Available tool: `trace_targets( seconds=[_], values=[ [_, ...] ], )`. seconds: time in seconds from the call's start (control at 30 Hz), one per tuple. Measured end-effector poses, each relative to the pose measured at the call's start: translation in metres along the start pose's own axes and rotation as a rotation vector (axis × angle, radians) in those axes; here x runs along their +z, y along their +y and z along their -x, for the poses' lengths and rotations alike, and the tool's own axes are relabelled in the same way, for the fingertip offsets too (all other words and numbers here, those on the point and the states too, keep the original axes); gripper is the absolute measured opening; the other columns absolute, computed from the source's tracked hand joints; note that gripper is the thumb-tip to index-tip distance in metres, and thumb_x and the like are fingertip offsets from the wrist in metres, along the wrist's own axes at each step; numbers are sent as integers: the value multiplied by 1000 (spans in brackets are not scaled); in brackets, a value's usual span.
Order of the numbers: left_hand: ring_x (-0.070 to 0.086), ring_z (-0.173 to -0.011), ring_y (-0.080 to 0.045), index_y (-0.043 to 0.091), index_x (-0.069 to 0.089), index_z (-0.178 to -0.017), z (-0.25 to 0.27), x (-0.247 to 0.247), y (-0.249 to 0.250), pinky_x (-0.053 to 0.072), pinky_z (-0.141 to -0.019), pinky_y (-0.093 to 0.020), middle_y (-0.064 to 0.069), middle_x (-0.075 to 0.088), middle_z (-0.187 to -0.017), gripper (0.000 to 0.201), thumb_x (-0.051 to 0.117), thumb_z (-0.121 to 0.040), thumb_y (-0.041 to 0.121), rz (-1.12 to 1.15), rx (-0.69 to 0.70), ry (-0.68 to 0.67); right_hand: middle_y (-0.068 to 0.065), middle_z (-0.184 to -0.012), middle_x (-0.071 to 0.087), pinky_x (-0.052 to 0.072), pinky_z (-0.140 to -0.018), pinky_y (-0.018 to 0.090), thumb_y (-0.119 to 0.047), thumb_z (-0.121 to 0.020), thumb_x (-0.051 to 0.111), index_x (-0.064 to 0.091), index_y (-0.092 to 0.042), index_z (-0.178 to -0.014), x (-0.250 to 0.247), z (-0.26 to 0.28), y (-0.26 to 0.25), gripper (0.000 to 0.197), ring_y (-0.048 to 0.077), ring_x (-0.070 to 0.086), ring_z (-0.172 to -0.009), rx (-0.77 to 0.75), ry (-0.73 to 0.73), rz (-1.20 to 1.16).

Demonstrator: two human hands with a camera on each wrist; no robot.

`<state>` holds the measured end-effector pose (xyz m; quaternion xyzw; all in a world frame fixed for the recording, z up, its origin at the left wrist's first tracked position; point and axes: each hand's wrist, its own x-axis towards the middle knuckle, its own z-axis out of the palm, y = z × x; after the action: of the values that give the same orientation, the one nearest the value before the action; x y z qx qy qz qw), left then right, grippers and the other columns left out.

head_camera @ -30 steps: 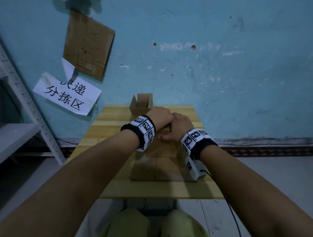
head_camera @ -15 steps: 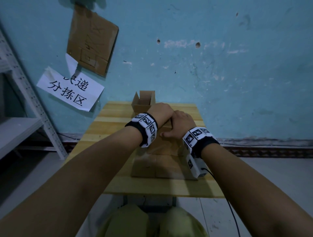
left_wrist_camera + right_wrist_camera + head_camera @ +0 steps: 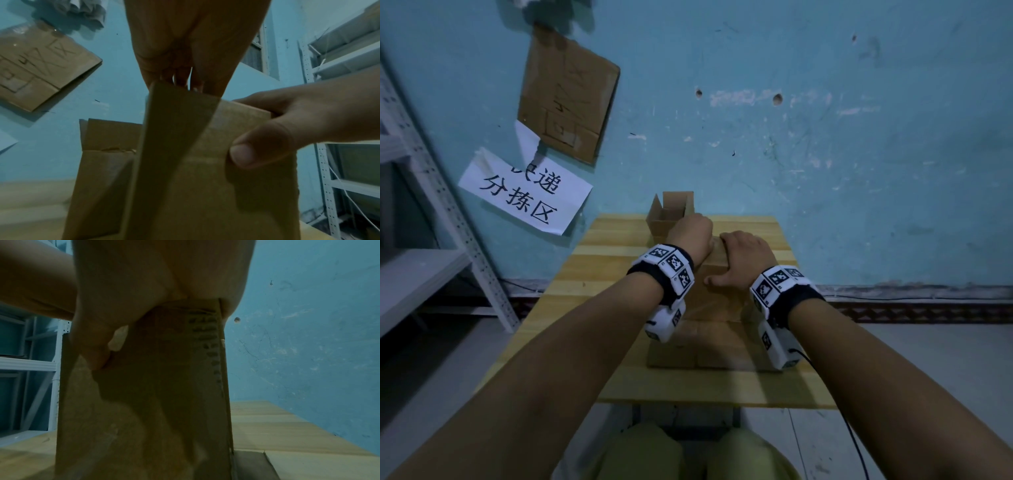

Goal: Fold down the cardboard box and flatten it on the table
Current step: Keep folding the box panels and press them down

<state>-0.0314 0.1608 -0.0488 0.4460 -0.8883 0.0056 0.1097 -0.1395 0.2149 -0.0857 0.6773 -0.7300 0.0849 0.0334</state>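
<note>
A brown cardboard box [image 3: 717, 294] stands near the middle of the pale wooden slatted surface [image 3: 599, 270], and both hands are clamped on its top edge. The left hand [image 3: 690, 231] curls its fingers over the left part of that edge, gripping an upright flap; in the left wrist view the fingers [image 3: 180, 76] disappear behind the flap's top. The right hand [image 3: 743, 255] grips the right part of the edge, just beside the left hand, with its thumb [image 3: 244, 154] pressed flat on the near face of the box and the other fingers hooked over the top (their tips are hidden behind the cardboard). In the right wrist view the box [image 3: 144, 394] rises from the surface as a tall narrow panel, and the corrugated edge shows along its right side. Flat cardboard [image 3: 705, 353] lies on the surface at the near foot of the box, touching it. Behind the box, toward the blue wall [image 3: 825, 154], a second open brown cardboard box [image 3: 671, 212] stands with its flaps up. Left of the box, on the wall, hang a white paper sign with black characters [image 3: 524, 195] and a taped brown cardboard sheet [image 3: 568, 92].
</note>
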Motion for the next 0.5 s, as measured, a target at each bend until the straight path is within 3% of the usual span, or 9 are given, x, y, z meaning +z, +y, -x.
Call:
trace_targets(
  seconds=[0.1,0.23,0.3,0.4,0.5],
  values=[
    [61,-93,-33,-4,64,-95,-1,2,-1,49,-79,-38,-19,63,-97,23,47,-93,10,58,-29,14,9,-138,43,28,-108,39,-61,-72,63,34,-13,-138,0,0,0,86,27,40,-127,-1,-6,6],
    [62,-94,-33,2,59,-84,-4,3,-3,49,-80,-37,-11,55,-78,19,47,-94,13,117,-81,-21,9,-140,41,28,-108,40,-61,-72,63,31,-13,-140,0,-1,0,90,28,39,-129,1,-17,7],
    [61,-96,-33,5,56,-83,-4,3,-5,48,-81,-37,-17,62,-93,16,48,-94,15,145,-106,-31,9,-140,40,28,-109,40,-62,-72,63,31,-13,-140,0,-2,0,90,28,38,-129,1,-21,7],
    [53,-108,-35,1,61,-103,-4,6,-9,43,-91,-40,-20,51,-119,27,47,-95,22,168,-183,-48,9,-140,41,28,-109,40,-61,-71,64,31,-12,-140,0,-3,0,91,28,39,-129,1,-16,-1],
    [45,-117,-32,7,60,-110,-4,9,-11,35,-98,-41,-16,45,-125,29,47,-95,28,180,-237,-65,9,-139,41,27,-108,39,-61,-71,64,31,-12,-140,1,-2,0,91,28,39,-129,2,-10,4]
  ],
)
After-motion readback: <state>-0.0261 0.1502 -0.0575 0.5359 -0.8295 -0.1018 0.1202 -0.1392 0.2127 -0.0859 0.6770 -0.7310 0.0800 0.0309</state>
